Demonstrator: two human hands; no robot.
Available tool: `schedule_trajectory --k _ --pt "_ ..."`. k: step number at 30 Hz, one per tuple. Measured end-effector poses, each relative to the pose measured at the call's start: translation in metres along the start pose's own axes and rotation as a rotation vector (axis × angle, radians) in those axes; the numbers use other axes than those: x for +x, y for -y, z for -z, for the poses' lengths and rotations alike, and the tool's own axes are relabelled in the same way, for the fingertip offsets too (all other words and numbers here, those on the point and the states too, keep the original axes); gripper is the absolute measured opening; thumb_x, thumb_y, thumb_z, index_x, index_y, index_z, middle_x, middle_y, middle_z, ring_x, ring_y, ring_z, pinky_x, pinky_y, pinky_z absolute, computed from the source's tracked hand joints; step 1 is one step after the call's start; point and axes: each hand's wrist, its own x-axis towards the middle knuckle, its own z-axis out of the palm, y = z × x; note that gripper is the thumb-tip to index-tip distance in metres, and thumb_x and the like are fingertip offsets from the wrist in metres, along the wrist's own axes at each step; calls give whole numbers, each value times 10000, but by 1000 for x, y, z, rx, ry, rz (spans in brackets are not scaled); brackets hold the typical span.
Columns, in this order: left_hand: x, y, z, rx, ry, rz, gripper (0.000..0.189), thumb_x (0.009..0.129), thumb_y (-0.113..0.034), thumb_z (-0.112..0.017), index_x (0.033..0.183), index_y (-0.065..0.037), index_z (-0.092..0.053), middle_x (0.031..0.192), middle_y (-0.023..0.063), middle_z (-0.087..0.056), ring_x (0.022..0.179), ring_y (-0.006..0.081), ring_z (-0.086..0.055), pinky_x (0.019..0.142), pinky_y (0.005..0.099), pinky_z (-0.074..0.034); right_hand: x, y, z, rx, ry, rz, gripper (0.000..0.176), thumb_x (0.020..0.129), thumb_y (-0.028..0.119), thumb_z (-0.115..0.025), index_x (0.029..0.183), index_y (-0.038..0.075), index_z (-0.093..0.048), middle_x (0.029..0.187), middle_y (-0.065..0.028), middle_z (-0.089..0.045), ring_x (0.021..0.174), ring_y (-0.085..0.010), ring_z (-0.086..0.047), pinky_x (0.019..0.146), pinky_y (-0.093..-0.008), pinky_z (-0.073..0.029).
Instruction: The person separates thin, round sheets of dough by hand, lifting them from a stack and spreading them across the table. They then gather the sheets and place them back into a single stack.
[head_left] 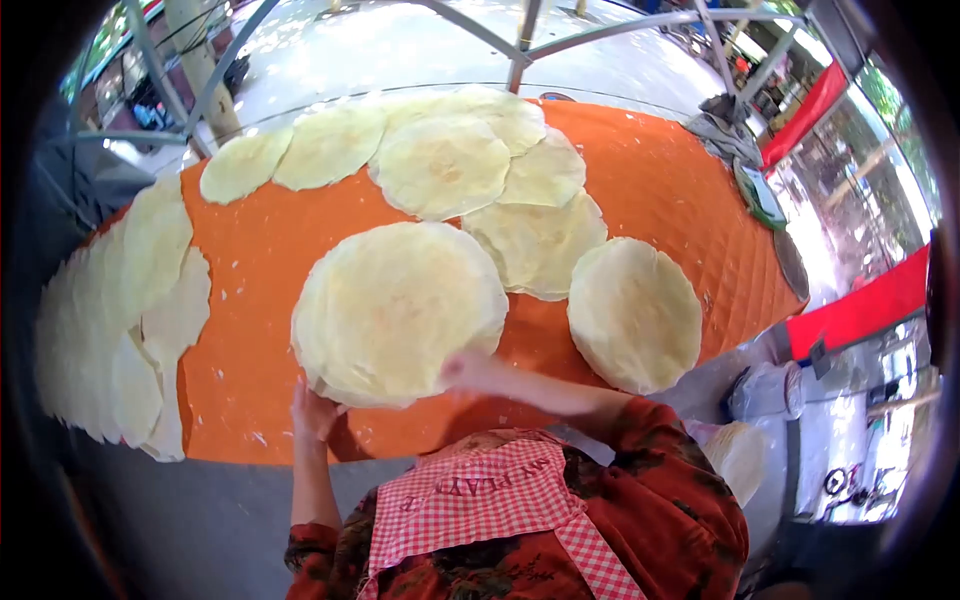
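Note:
A stack of thin, round, pale flatbreads lies in front of me on an orange quilted cloth. My left hand is at the stack's lower left edge, fingers and thumb closed about the flatbread rim there; part of the fingers is hidden. At the lower right edge, my right hand reaches over the stack and touches or hovers just above it. Motion blurs its fingers, so their shape cannot be made out.
Another round pile of flatbreads lies to the right. Overlapping flatbreads line the far edge, and more cover the left end. A grey cloth and a green-rimmed item sit at the far right. Metal bars stand behind.

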Motion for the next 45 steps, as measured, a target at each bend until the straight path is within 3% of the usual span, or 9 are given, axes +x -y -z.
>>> schedule_trajectory --k 3,8,15,20,24,26,29,36,45 --pt "1 15 -3 -8 -107 -28 651 906 -510 -525 1423 -147 -365 1388 103 -474 1248 317 -470 890 501 -495 17 -27 96 -896 -875 263 205 783 138 -579 946 14 -576 900 -172 -622 897 -394 -580 751 -465 -474" --pt "9 42 -27 113 -337 -101 631 865 -234 -638 1402 -69 -351 1341 143 -491 1187 325 -523 888 485 -522 53 -97 148 -1249 -816 123 475 791 156 -581 1228 -6 -493 1316 -221 -495 1232 -362 -467 1047 -470 -364" --pt "24 44 -38 215 -470 -153 602 836 -61 -626 1365 -7 -342 1278 188 -510 1112 353 -572 888 490 -539 89 -99 271 -1137 -868 217 163 782 142 -565 778 33 -686 739 -194 -659 713 -338 -658 669 -450 -509" --pt "5 38 -45 318 -653 -298 543 819 -77 -663 1299 -2 -421 1180 155 -561 999 268 -598 806 343 -526 46 7 370 -963 -922 311 190 769 143 -524 773 -24 -616 743 -262 -579 661 -371 -611 585 -463 -437" --pt "-25 23 -66 1110 -1064 -821 489 852 -102 -658 1277 8 -445 1154 123 -556 990 209 -575 842 288 -472 -13 166 262 -1122 -931 414 190 827 159 -575 749 -13 -590 620 -182 -551 560 -263 -550 535 -419 -410" --pt "-22 18 -71 798 -766 -771 462 867 -97 -644 1272 11 -450 1128 109 -552 990 198 -573 839 280 -474 -6 154 223 -1515 -995 1019 155 865 146 -550 776 34 -611 653 -171 -572 588 -306 -570 552 -427 -426" --pt "-9 28 -77 495 -522 -606 430 883 -77 -619 1269 12 -452 1095 103 -551 986 190 -572 831 276 -482 -4 160 80 -1329 -665 291 129 847 63 -501 887 75 -623 818 -153 -645 744 -324 -627 638 -452 -480" --pt "7 52 -103 -76 -356 19 470 905 -99 -574 1329 1 -399 1086 107 -553 950 183 -575 829 301 -505 51 40 -53 -974 -219 543 473 759 252 -690 1141 23 -530 1186 -171 -547 1116 -345 -532 888 -470 -462" --pt "70 64 -87 447 -423 -153 577 859 -93 -590 1368 43 -355 1135 148 -549 905 185 -578 762 275 -486 46 7 -35 -1108 -398 384 493 788 242 -663 1218 36 -540 1365 -156 -450 1280 -321 -405 969 -522 -398"
